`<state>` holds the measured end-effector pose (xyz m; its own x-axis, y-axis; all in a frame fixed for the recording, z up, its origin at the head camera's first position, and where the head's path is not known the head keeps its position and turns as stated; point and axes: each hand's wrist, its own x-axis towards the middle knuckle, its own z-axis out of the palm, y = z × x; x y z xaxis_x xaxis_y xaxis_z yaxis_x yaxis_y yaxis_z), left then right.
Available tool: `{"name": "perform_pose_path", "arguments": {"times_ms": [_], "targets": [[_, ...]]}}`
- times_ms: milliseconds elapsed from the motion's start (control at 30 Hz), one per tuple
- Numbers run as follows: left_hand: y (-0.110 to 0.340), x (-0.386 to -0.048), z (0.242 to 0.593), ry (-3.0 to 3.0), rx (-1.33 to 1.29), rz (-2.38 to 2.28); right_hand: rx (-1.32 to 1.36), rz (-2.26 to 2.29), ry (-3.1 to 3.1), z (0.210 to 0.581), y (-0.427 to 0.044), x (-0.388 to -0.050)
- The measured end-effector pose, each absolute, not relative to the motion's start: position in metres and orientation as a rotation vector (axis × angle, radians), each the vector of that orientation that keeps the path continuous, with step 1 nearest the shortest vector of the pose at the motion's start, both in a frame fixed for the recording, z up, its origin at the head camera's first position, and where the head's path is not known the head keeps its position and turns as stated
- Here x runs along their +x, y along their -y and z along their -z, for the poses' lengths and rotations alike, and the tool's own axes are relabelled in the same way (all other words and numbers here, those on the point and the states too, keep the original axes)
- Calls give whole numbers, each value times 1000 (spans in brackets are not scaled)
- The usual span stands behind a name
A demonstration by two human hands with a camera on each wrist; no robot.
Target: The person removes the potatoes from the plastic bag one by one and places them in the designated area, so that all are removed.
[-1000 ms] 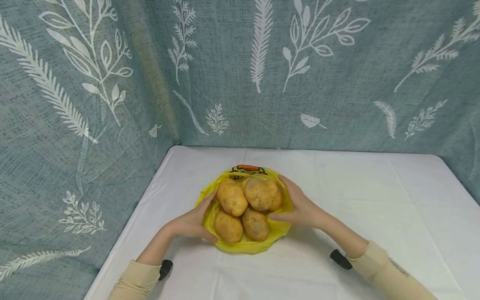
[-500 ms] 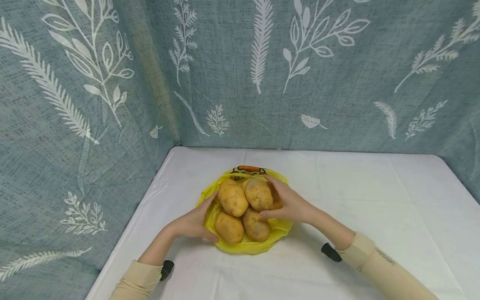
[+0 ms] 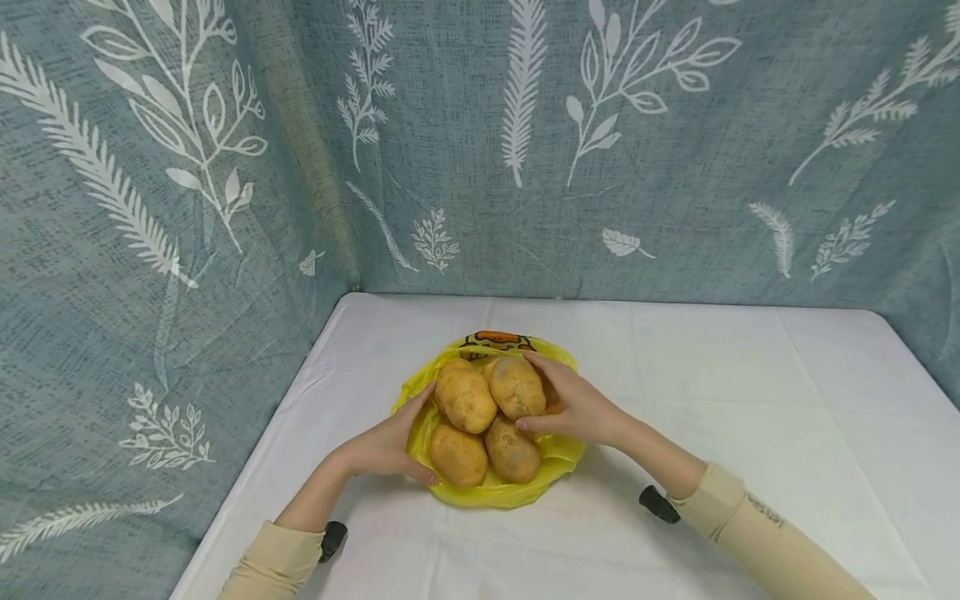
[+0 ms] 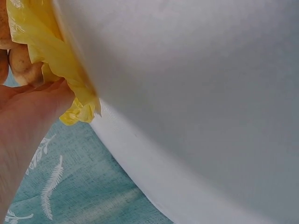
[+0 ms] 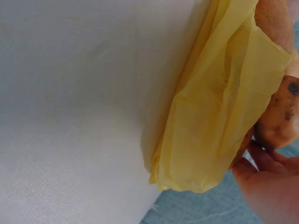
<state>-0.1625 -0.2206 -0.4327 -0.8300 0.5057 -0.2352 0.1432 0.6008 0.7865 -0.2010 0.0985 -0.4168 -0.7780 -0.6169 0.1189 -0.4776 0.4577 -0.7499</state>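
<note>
A yellow plastic bag (image 3: 555,467) lies on the table with its mouth rolled open, and several potatoes (image 3: 459,456) are piled in it. My left hand (image 3: 382,442) holds the bag's left side, its thumb low near the front rim. The left wrist view shows that hand (image 4: 37,107) at the yellow rim; some fingertips are hidden. My right hand (image 3: 581,406) reaches over the bag from the right and grips the upper right potato (image 3: 517,388), thumb in front and fingers behind. In the right wrist view the right hand (image 5: 273,182) touches a potato (image 5: 280,114) beyond the rim.
A white cloth covers the table (image 3: 750,400). Blue-green curtains (image 3: 465,225) with white leaf prints hang along its back and left side. A dark wrist camera (image 3: 660,504) sits under the right wrist, another wrist camera (image 3: 332,540) under the left.
My right hand has moved left from the bag's right rim onto the upper right potato. The left hand, the bag and the potatoes look nearly unchanged.
</note>
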Motion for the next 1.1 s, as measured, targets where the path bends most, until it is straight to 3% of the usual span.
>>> {"name": "perform_pose_path", "arguments": {"times_ms": [1100], "targets": [[221, -162, 433, -2404, 528, -1112, -707, 1205, -2709, 400, -143, -199]]}}
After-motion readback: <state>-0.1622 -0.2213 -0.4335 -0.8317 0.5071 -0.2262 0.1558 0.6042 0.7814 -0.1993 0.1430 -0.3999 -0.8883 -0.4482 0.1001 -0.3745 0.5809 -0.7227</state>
